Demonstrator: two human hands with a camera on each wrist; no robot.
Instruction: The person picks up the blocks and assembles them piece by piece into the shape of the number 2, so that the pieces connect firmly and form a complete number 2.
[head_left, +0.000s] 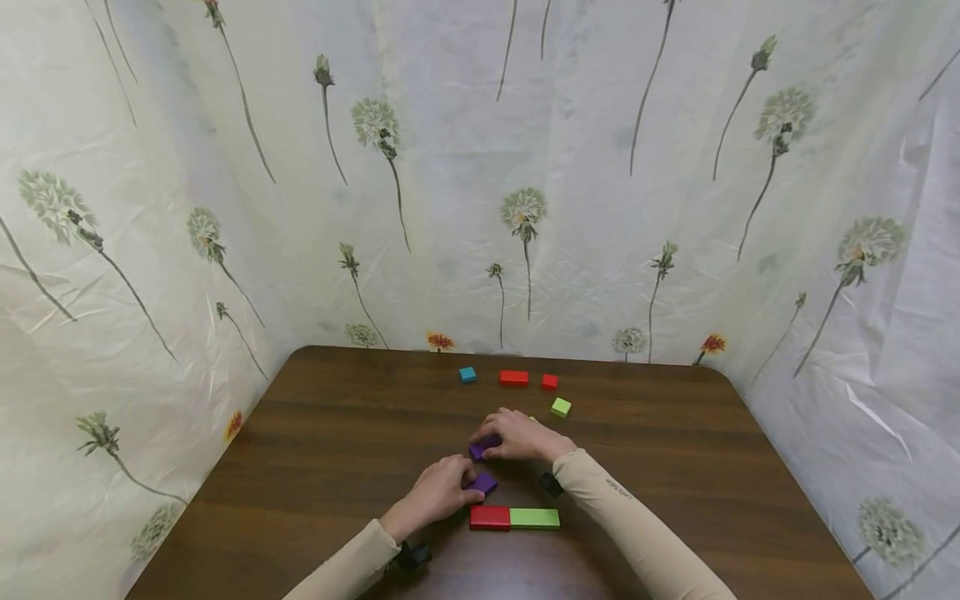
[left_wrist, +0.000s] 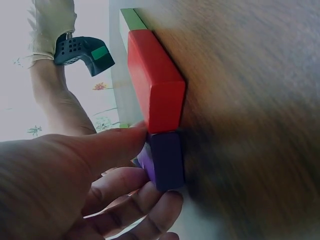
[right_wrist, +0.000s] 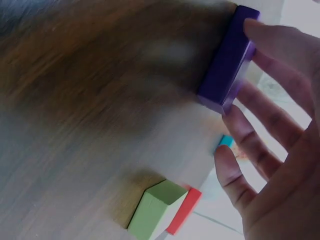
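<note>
My left hand (head_left: pixel 437 493) pinches a purple block (head_left: pixel 483 483) between thumb and fingers, low over the wooden table. Just in front of it a red block (head_left: pixel 490 517) and a longer light-green block (head_left: pixel 536 518) lie end to end in a row. In the left wrist view the held purple block (left_wrist: pixel 167 160) overlaps the near end of the red block (left_wrist: pixel 155 80). A little farther out, my right hand (head_left: pixel 517 436) grips a second purple block (head_left: pixel 480 451), its thumb and fingers on opposite sides. The right wrist view shows this block (right_wrist: pixel 227 62) as a long bar.
Toward the back of the table (head_left: pixel 360 417) lie a blue block (head_left: pixel 467 375), a long red block (head_left: pixel 513 378), a small red block (head_left: pixel 550 382) and a light-green block (head_left: pixel 561 407). Another green piece peeks out behind the right hand. A flower-patterned curtain (head_left: pixel 450 208) surrounds the table.
</note>
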